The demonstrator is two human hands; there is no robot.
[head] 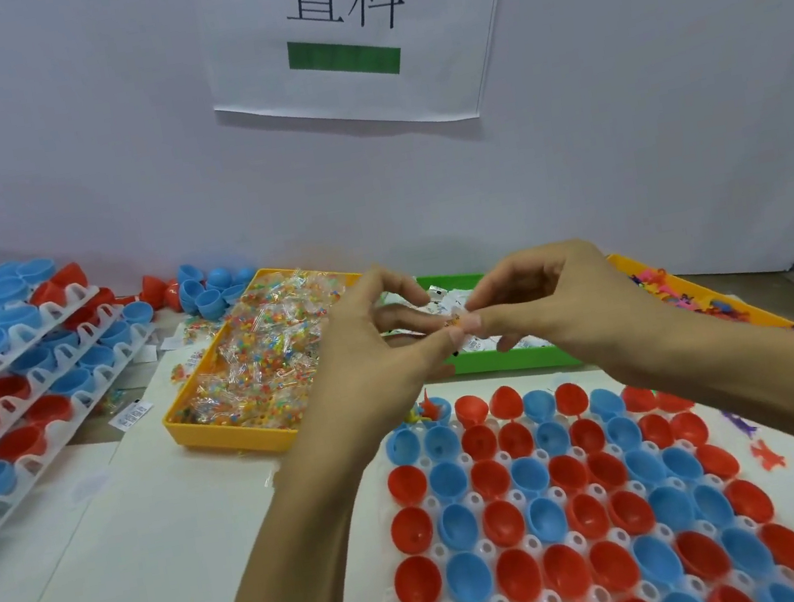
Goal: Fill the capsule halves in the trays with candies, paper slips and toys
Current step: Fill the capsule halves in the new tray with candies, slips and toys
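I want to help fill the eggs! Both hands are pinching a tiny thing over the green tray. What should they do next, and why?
Probably lower the small packet into an empty capsule half near the far end of the white tray. The left hand and right hand both pinch it, and nearly every half looks empty; only the far-left blue half holds toys.

In front of you a white tray holds rows of open red and blue capsule halves, cups up, nearly all empty. One blue half at the far left corner carries a small red-and-yellow toy. Beyond lie a yellow bin heaped with clear packets of coloured candies, a green bin of white paper slips, and an orange bin of bright toys. Your fingers pinch something small, possibly a candy packet.
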